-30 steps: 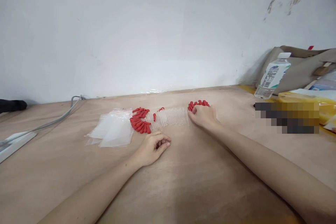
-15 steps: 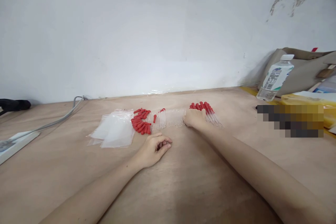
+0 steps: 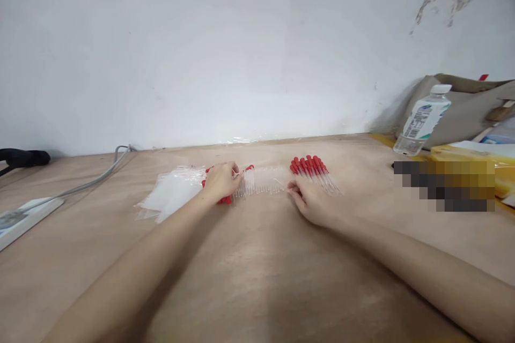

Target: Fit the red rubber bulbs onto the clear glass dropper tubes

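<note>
My left hand (image 3: 220, 181) lies on a pile of red rubber caps (image 3: 223, 200), fingers curled and pinched at the left end of a row of clear tubes (image 3: 263, 179). What they pinch is hidden. My right hand (image 3: 311, 201) rests on the wooden table (image 3: 257, 278) at the right end of that row, its fingertips pressed together on a thin clear tube. Just behind it lies a bunch of tubes fitted with red caps (image 3: 314, 170).
A stack of clear plastic bags (image 3: 169, 193) lies left of the caps. A power strip (image 3: 24, 214) and its grey cable (image 3: 92, 182) are at far left. A water bottle (image 3: 422, 118), a tan bag (image 3: 466, 104) and yellow packages (image 3: 499, 166) stand at right.
My left hand went forward from the bare table onto the red caps. My right hand left the capped tubes, swept to the clear row, then drew back to its right end.
</note>
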Available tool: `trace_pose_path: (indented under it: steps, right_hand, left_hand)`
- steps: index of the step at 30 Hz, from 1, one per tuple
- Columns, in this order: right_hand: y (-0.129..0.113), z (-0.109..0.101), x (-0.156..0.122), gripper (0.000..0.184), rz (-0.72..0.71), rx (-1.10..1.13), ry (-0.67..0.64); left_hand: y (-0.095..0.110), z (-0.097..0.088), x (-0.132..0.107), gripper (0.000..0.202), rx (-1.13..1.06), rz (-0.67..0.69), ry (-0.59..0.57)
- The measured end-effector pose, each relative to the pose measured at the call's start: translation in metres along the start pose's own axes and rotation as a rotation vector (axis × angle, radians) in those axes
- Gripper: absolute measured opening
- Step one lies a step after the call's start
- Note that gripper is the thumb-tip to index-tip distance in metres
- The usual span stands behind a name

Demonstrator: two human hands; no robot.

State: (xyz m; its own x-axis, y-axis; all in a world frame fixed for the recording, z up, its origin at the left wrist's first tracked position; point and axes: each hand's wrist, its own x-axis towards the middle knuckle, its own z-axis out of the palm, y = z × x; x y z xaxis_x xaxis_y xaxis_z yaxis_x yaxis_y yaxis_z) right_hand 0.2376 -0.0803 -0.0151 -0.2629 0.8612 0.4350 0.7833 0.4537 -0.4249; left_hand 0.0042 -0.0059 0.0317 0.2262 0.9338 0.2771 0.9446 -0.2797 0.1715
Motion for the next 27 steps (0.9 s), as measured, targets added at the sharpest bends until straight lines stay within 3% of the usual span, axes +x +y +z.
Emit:
trace_pose_path:
  steps: [2,5,10,14,17,20,23,27]
  right_hand:
    - [0.004,0.009,-0.007,0.022,-0.052,0.030,0.076]
    - [0.007,0.018,-0.013,0.028,-0.091,0.019,0.153]
    - [0.005,0.017,-0.013,0.023,-0.112,0.009,0.165]
    - [0.003,0.013,-0.013,0.016,-0.114,0.006,0.169]
    - [0.003,0.013,-0.013,0.012,-0.087,0.014,0.180]
    - [0.005,0.014,-0.013,0.009,-0.097,0.012,0.184]
    - [0.007,0.016,-0.014,0.012,-0.127,-0.009,0.183]
    - [0.007,0.019,-0.015,0.022,-0.207,-0.048,0.180]
  left_hand:
    - [0.001,0.004,0.016,0.030,0.020,-0.109,-0.093]
    - [0.001,0.013,0.030,0.025,0.027,-0.160,-0.151]
    - [0.001,0.011,0.028,0.022,-0.019,-0.110,-0.106]
    - [0.006,0.002,-0.001,0.019,-0.130,-0.015,0.026]
    - [0.008,0.007,-0.037,0.018,-0.511,0.151,0.089]
    - [0.009,0.017,-0.069,0.020,-0.815,0.217,-0.020]
    - [0.011,0.025,-0.086,0.020,-0.844,0.261,-0.127]
    - [0.013,0.031,-0.087,0.012,-0.854,0.187,-0.130]
